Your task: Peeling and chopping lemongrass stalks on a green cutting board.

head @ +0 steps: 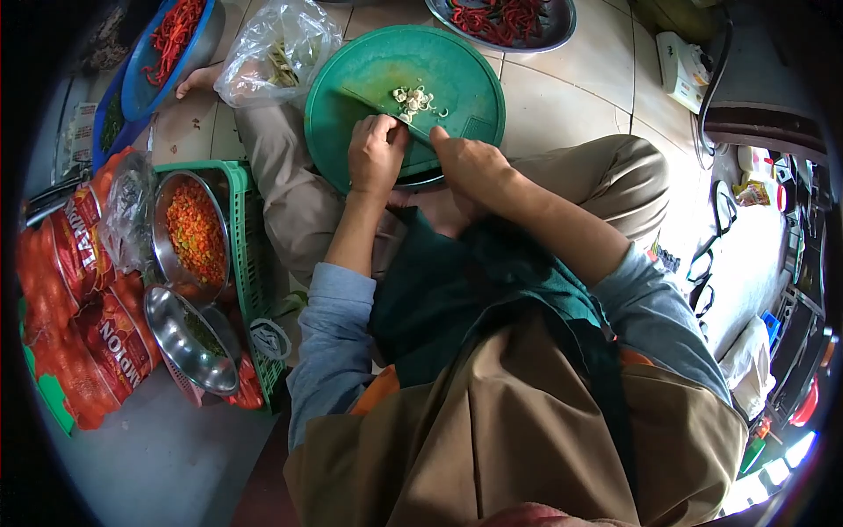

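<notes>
A round green plastic cutting board point(461, 66) lies in front of me, between my legs. My right hand point(471, 158) is closed around the handle of a knife point(379, 107), whose blade slants across the board towards the upper left. My left hand point(379, 155) is at the near side of the blade, fingers bent and pressed together by its edge; whatever they pinch is hidden beneath them. Just beyond the blade sits a small heap of pale sliced pieces point(413, 100), perhaps garlic or shallot. One curved slice lies apart to its right.
A clear plastic bag point(283, 53) with green stalks touches the board's left side. Red chillies fill a metal bowl point(563, 29) beyond and a blue basin point(135, 85). At left, a green crate point(247, 263) holds a bowl of chopped orange-red pieces point(194, 230), beside red mesh sacks point(49, 283).
</notes>
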A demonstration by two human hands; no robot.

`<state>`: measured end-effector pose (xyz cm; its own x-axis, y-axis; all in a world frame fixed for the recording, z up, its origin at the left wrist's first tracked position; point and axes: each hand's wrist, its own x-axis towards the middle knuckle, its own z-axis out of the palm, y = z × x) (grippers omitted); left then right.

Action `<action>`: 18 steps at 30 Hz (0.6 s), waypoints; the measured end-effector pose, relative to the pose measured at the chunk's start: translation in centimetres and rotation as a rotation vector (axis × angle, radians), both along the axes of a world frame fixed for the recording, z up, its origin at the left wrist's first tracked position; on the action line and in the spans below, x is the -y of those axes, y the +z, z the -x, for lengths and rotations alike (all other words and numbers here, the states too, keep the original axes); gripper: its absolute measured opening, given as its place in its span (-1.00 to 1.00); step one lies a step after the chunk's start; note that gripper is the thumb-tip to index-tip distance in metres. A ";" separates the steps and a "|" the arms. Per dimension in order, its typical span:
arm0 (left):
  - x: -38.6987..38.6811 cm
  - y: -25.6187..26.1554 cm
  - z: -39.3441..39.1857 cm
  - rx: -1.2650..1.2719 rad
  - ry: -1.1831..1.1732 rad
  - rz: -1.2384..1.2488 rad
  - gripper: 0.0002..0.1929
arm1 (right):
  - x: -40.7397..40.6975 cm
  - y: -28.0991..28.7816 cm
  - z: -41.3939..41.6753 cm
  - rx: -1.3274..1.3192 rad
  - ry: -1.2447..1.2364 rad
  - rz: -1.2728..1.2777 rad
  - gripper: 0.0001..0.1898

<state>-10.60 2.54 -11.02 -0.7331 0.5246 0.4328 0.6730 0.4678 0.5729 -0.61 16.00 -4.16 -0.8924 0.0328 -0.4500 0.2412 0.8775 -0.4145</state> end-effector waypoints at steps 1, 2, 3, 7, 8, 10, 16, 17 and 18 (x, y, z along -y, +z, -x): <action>0.0 0.0 0.1 -0.009 -0.009 -0.001 -0.83 | 0.0 -0.2 0.7 -0.003 -0.003 -0.001 -0.80; -0.2 -0.1 0.1 -0.013 -0.012 -0.002 -0.83 | 0.1 -0.3 1.5 -0.020 -0.026 0.009 -0.80; -0.2 -0.2 0.2 0.001 -0.021 -0.010 -0.83 | 0.2 -0.5 2.0 -0.036 -0.045 0.021 -0.80; 0.0 -0.5 0.0 0.019 -0.006 -0.006 -0.83 | 0.3 -0.6 1.3 -0.032 -0.041 0.020 -0.80; 0.1 -0.7 0.0 0.020 -0.004 -0.005 -0.83 | 0.1 -0.3 0.5 -0.019 -0.033 0.002 -0.80; 0.1 -0.6 0.1 0.000 0.008 -0.011 -0.83 | -0.4 0.1 -1.2 -0.006 -0.022 -0.020 -0.79; -0.4 -0.5 0.1 -0.022 0.012 -0.020 -0.85 | -2.0 0.5 -2.4 -0.058 0.057 -0.236 -0.76; -0.5 -0.4 0.0 -0.025 0.011 -0.024 -0.85 | -2.3 0.8 -2.2 -0.071 0.061 -0.257 -0.76; -0.4 -0.5 0.0 -0.014 0.009 -0.022 -0.85 | -2.4 1.0 -2.0 -0.086 0.070 -0.277 -0.76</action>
